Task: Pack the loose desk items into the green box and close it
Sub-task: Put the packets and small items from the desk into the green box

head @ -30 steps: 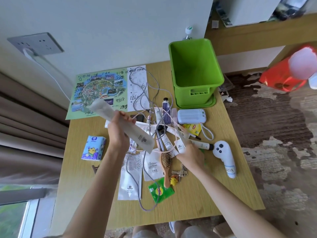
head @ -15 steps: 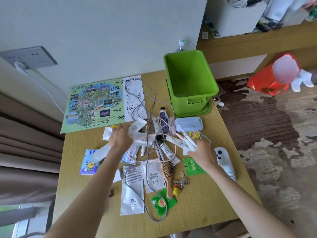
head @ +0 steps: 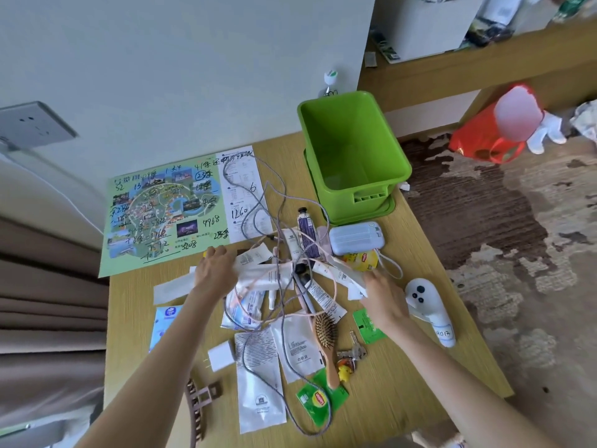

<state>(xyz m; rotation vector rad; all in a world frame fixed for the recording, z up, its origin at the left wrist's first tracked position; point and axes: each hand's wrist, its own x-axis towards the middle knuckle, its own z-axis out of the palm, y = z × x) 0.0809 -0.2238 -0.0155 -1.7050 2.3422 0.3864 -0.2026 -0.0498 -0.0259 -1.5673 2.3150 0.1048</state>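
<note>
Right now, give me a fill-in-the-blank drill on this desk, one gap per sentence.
1. The green box has ____ packed inside it yet.
2. The Lipton sachet beside the power bank is coloured ____.
3. The hairbrush has a handle of ____.
4. Of the left hand and the right hand, the one nearer the white controller is the ____.
Missing words: nothing; yellow; wood; right.
</note>
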